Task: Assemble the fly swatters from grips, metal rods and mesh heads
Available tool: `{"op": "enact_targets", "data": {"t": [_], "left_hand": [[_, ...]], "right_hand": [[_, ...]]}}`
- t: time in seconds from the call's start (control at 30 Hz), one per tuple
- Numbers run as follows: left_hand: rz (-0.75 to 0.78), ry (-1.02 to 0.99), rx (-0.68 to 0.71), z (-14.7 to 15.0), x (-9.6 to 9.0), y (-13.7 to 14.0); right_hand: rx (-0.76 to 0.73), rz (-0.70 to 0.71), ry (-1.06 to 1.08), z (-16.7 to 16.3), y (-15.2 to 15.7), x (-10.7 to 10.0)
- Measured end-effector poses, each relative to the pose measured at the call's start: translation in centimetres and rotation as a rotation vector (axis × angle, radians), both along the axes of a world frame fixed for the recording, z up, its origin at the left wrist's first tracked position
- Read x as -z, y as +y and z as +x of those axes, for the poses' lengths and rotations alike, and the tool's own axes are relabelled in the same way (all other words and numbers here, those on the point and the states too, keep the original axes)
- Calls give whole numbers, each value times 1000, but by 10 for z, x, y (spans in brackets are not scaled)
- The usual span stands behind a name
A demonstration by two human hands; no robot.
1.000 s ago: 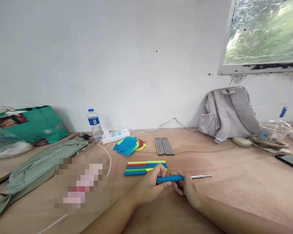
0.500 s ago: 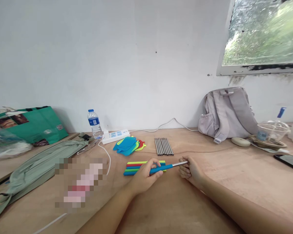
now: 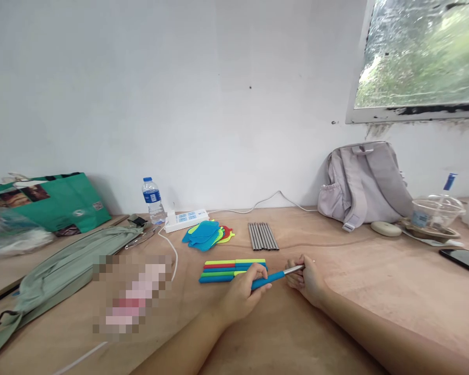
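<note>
My left hand [image 3: 244, 291] is closed around a blue tube-shaped handle [image 3: 275, 277], which tilts up to the right. A thin metal rod [image 3: 294, 269] extends from the handle's right end. The fingers of my right hand [image 3: 307, 281] pinch the rod's far end. Behind my left hand, several coloured tubes [image 3: 219, 264] in yellow, red, blue and green lie side by side on the table, partly covered by my fingers. Farther back sits a row of grey metal tubes [image 3: 263, 237]. Left of that row are piled flat blue, yellow and red mesh-like pieces [image 3: 204, 235].
A water bottle [image 3: 152, 200] and a white power strip [image 3: 185, 220] stand by the wall. A grey backpack [image 3: 365, 187] leans at the back right, near a plastic cup [image 3: 433, 213] and a phone [image 3: 463, 260]. A green bag [image 3: 58, 203] and green-grey cloth item [image 3: 70, 260] occupy the left.
My left hand and the blue handle have shifted right and slightly toward me. My right hand has barely moved, and less of the metal rod shows between the two hands.
</note>
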State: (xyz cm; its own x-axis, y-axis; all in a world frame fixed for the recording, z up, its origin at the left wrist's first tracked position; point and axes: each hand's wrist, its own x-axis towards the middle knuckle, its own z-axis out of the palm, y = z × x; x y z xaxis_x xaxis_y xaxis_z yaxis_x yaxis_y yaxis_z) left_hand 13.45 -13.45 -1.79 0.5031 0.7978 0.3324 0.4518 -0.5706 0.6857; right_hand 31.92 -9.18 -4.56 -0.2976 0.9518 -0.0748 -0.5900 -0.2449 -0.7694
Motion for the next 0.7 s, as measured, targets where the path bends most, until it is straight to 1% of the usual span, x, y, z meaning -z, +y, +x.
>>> {"op": "enact_targets", "data": {"t": [0.17, 0.3, 0.4, 0.5, 0.57, 0.63, 0.7], "left_hand": [[68, 41, 1, 4, 4, -1], [107, 63, 5, 2, 6, -1], [128, 95, -27, 5, 5, -1], [130, 191, -72, 14, -1, -5], [148, 280, -59, 21, -5, -10], [212, 330, -34, 25, -8, -15], [304, 302, -22, 22, -10, -17]], "right_hand": [[-30, 4, -6, 1, 3, 3], [-83, 48, -17, 4, 6, 7], [-78, 55, -28, 4, 7, 8], [-57, 65, -77, -1, 5, 6], [-62, 101, -165, -8, 0, 3], [-87, 128, -228, -14, -6, 1], [-125, 140, -222, -17, -10, 0]]}}
